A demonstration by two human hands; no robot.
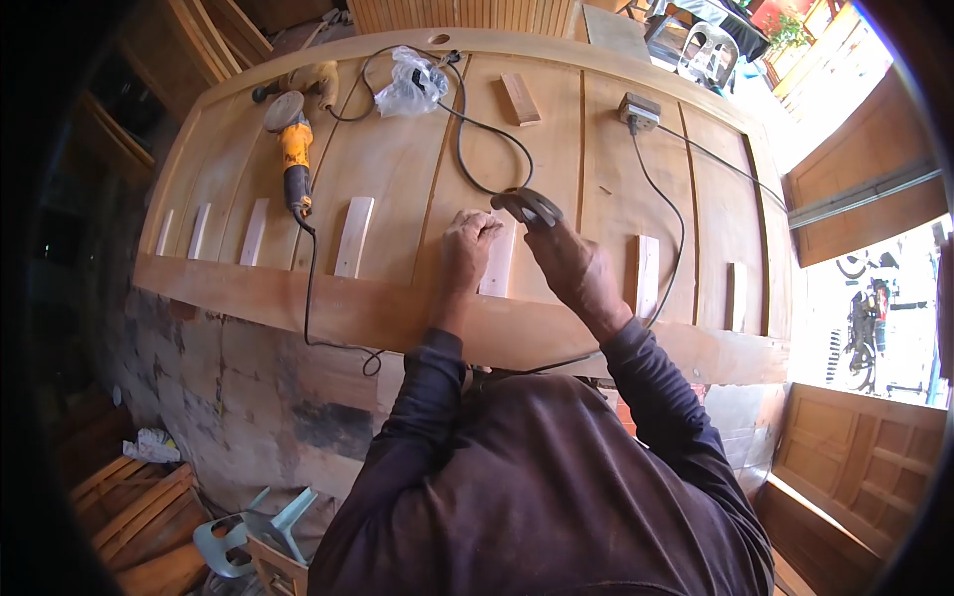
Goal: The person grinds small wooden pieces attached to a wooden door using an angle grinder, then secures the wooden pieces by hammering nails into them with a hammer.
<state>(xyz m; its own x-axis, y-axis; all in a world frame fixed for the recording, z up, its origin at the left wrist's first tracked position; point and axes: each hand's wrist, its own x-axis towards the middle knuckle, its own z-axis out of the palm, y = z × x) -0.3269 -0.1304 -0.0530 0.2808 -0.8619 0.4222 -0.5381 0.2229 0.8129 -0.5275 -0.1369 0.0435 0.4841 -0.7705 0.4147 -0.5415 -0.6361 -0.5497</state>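
My right hand point(570, 262) is closed around a hammer, whose dark metal head point(527, 207) hangs over the upper end of a pale wood strip point(500, 260). Most of the handle is hidden by my fingers. My left hand point(467, 246) is closed in a pinch at the left side of the same strip, close to the hammer head. What sits between its fingertips is too small to make out. The strip lies on a large panelled wooden door point(407, 179), and several similar strips, such as one on the left point(355, 236) and one on the right point(646, 275), line its near side.
A yellow and black angle grinder point(295, 154) and another power tool point(316, 81) lie on the left. Farther back are a plastic bag point(411, 83), a loose wood block point(519, 99) and a socket box point(639, 111). Black cords point(467, 139) loop across the door.
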